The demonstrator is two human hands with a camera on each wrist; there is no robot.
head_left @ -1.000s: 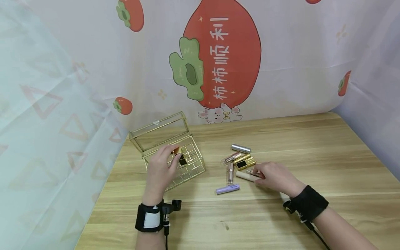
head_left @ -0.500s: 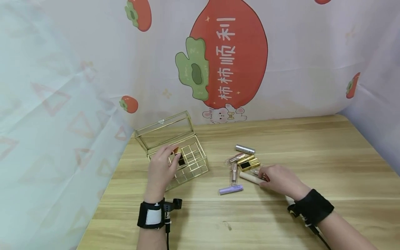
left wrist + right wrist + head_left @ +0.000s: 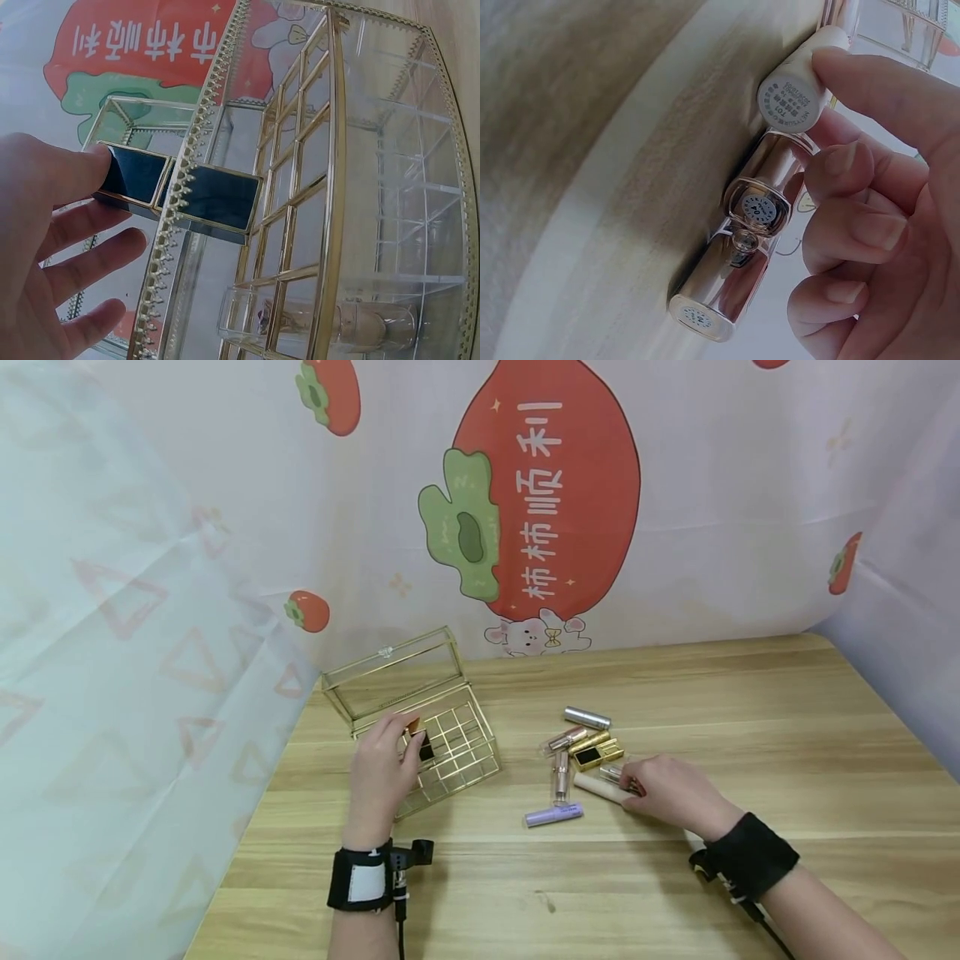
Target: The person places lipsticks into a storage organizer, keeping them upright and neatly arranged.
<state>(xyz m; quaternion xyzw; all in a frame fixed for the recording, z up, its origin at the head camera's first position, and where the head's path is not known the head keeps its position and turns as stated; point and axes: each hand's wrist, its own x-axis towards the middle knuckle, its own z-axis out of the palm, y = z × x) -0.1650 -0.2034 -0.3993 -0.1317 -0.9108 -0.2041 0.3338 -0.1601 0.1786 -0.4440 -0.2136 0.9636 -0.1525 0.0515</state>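
Observation:
Thumb and index finger of my left hand [image 3: 378, 781] pinch one end of a black lipstick with gold edges [image 3: 214, 196]. It is held over the grid of the gold-framed glass box [image 3: 480, 768], its lower end by the openings; whether it is inside one I cannot tell. A lipstick with a clear cap [image 3: 367, 326] sits inside the box, in the left wrist view. At the pile, my right hand [image 3: 675, 793] holds the end of a cream lipstick tube [image 3: 791, 94] between thumb and index finger, other fingers curled. Two shiny rose-gold lipsticks [image 3: 724, 285] lie beside those fingers.
The box's glass lid [image 3: 393, 681] stands raised behind it. Around the right hand lie a silver tube [image 3: 587, 718], a gold lipstick with a black panel [image 3: 597, 754], a pink lipstick [image 3: 561, 777] and a purple tube [image 3: 553, 815]. A printed cloth [image 3: 675, 568] hangs behind the table.
My left hand has shifted slightly left over the grid with the black lipstick. The right hand stays on the cream tube. The whole head view has shifted a little.

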